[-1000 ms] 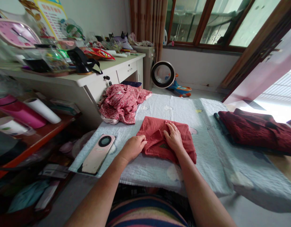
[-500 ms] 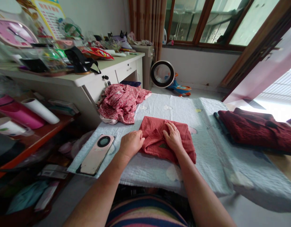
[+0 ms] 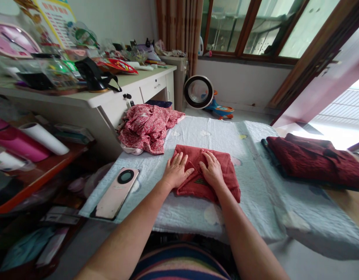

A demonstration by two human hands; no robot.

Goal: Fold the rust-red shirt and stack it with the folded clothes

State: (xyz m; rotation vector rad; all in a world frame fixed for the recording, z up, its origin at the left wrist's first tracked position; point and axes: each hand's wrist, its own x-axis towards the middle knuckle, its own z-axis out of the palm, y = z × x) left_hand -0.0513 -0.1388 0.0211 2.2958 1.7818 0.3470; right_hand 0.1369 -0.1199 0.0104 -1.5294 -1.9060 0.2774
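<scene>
While pressing the garment (image 3: 197,189) flat: apparently at the smoothing step, with most of the folding done, judging by the compact shape.
Left hand (image 3: 176,171): palm down on the garment's left part, with fingers spread, gripping nothing.
Right hand (image 3: 212,169): flat just right of the middle, with fingers pointing toward the far edge, gripping nothing.
Garment: lying folded on the blue cloth (image 3: 255,194), directly under both hands and touching both, with a green patch (image 3: 200,181) showing between.
Fold (image 3: 190,164) by the left thumb: seems to call for even downward pressure, then lifting clear without dragging the layers.
Round about: phone (image 3: 117,194) to the left, apart; patterned heap (image 3: 149,126) beyond it; maroon stack (image 3: 313,161) well apart, right.
</scene>
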